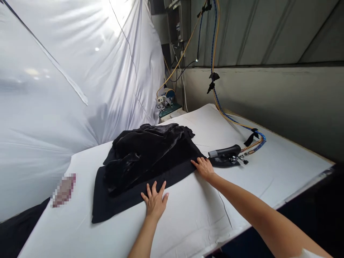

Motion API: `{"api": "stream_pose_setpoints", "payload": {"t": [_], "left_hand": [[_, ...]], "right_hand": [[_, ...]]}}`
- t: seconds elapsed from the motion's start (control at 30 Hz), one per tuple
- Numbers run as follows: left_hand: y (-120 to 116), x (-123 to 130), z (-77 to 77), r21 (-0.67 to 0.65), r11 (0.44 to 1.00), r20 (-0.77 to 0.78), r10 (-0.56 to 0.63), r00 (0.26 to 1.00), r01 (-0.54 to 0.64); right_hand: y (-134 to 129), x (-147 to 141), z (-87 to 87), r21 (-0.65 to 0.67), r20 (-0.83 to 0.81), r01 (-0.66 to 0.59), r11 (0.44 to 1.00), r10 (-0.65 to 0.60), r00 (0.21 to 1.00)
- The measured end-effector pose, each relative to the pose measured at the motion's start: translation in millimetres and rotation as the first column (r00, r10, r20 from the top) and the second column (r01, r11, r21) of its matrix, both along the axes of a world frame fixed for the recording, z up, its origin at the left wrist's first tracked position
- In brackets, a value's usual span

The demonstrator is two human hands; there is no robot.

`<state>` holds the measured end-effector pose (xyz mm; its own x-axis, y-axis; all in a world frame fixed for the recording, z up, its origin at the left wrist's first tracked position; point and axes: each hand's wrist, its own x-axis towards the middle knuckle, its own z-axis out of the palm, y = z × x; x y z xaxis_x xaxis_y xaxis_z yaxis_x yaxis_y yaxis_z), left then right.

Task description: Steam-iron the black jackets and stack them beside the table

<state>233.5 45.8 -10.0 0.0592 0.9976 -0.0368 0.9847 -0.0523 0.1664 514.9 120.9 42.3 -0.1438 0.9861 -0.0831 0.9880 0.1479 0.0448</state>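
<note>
"What's the surface?"

"A broad white-covered table (279, 172), a glossy white sheet (80, 71) hanging left, a grey ribbed wall (242, 32) far right."

"And the black plush garment (161, 150)?"

"Mid-table, long axis running near left to far right, far side bunched. The left hand (156, 205) lies spread on its near edge; the right hand (204, 168) touches its right corner; whether pinching, I can't tell."

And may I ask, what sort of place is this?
Probably a garment workshop, perhaps its ironing station: what looks like an industrial iron, with blue and orange lines running to it, lies on a broad white-covered table, beside black plush cloth.
</note>
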Motion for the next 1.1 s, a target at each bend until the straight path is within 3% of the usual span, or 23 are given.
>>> {"api": "stream_pose_setpoints", "payload": {"t": [0.13,0.23,0.37,0.47,0.53,0.63,0.7,0.8,0.9,1.0,1.1], "left_hand": [[4.2,1.6,3.5,-0.028,0.999,0.037,0.043,0.998,-0.042],[14.1,12.9,10.4,0.035,0.999,0.066,0.025,0.998,-0.028],[28.7,40.1,14.8,0.047,0.999,0.092,0.019,0.996,-0.023],[32.7,56.9,10.1,0.018,0.995,0.01,0.099,0.995,-0.099],[32.6,62.9,5.8,-0.007,0.992,-0.039,0.127,0.991,-0.127],[32.2,64.9,2.6,-0.055,0.988,-0.053,0.138,0.989,-0.141],[32.8,63.7,2.7,-0.075,0.988,-0.048,0.128,0.991,-0.131],[34.5,61.6,2.2,-0.088,0.988,-0.034,0.128,0.991,-0.13],[35.9,60.2,-1.7,-0.093,0.985,-0.024,0.146,0.989,-0.148],[36.2,59.1,-6.7,-0.079,0.984,-0.019,0.159,0.987,-0.16],[36.1,58.5,-9.9,-0.061,0.984,-0.001,0.165,0.986,-0.165]], "right_hand": [[3.7,-2.3,0.6,-0.143,0.02,0.035,0.989,-0.032,0.999],[-2.2,-3.9,5.6,-0.21,0.023,0.06,0.976,-0.057,0.998],[1.7,17.0,46.3,-0.213,-0.094,-0.073,0.974,0.054,0.994],[19.4,55.6,83.3,-0.069,-0.077,-0.107,0.992,0.101,0.992],[34.3,85.1,94.1,-0.11,-0.036,-0.09,0.99,0.087,0.996],[55.1,120.9,85.5,-0.36,-0.097,-0.115,0.926,0.085,0.992],[67.8,136.4,74.2,-0.442,-0.16,-0.122,0.889,0.056,0.986],[85.6,151.4,69.5,-0.409,-0.173,-0.006,0.913,-0.071,0.982],[94.5,157.0,83.3,-0.32,-0.168,0.079,0.944,-0.138,0.976],[87.1,143.0,96.2,-0.274,-0.19,-0.035,0.961,-0.019,0.982],[71.4,107.3,92.8,-0.334,-0.239,-0.258,0.906,0.183,0.954]]}}
